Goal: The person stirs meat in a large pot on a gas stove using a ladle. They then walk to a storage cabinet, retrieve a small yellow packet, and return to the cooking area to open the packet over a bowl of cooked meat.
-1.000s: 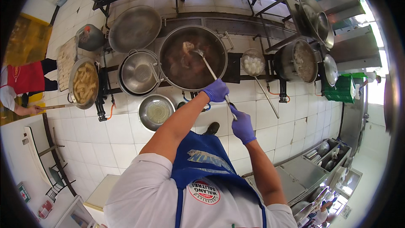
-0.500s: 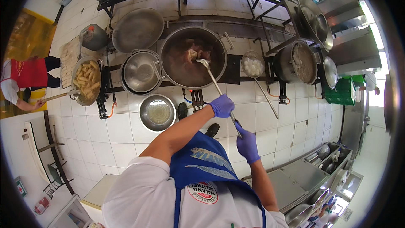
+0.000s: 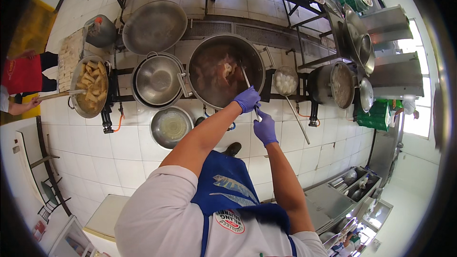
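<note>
Both my hands wear purple gloves and grip the handle of a long metal stirring paddle (image 3: 244,74). My left hand (image 3: 247,99) is closed round the shaft just over the front rim of a large steel pot (image 3: 221,39). Lower on the handle, nearer my body, my right hand (image 3: 265,129) is closed too. The paddle slants forward into the pot, its end down among pieces of reddish meat (image 3: 226,70) in brownish liquid. That end is hidden now.
Left of the pot are nested steel bowls (image 3: 159,81), a big wok (image 3: 154,27) and a pan of fried pieces (image 3: 92,85). A basin (image 3: 171,127) sits on the floor. A long-handled strainer (image 3: 285,81) with white balls lies right. At far left, a person in a red apron (image 3: 16,76) holds a stick.
My hands have gone forward toward the pot, and the paddle has sunk deeper into the meat and liquid. My view has shifted slightly.
</note>
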The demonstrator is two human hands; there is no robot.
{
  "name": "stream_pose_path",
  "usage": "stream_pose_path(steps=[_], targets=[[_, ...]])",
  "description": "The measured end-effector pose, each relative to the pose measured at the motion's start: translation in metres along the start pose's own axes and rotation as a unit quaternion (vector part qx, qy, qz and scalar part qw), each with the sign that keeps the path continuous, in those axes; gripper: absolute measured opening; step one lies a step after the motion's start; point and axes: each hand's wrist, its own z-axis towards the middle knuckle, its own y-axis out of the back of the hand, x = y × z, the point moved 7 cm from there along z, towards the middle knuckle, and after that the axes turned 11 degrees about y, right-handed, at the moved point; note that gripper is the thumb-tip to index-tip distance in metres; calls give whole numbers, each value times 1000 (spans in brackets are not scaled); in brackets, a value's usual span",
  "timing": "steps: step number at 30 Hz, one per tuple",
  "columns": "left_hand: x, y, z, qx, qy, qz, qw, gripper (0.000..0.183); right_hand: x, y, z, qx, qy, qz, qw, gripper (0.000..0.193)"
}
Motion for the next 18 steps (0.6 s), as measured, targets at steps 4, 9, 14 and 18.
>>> stream_pose_path(steps=[4, 9, 14, 18], targets=[[22, -25, 18, 26, -16, -9, 1000, 20, -14, -15, 28, 30, -28, -42, 998, 51], [9, -21, 25, 93, 4, 16, 995, 17, -19, -1, 18, 130, -259, 158, 944, 67], [-35, -13, 6, 172, -16, 24, 985, 20, 11, 26, -31, 141, -394, 300, 857, 74], [-67, 2, -14, 192, -40, 17, 980, 21, 40, 44, -59, 132, -429, 353, 821, 75]])
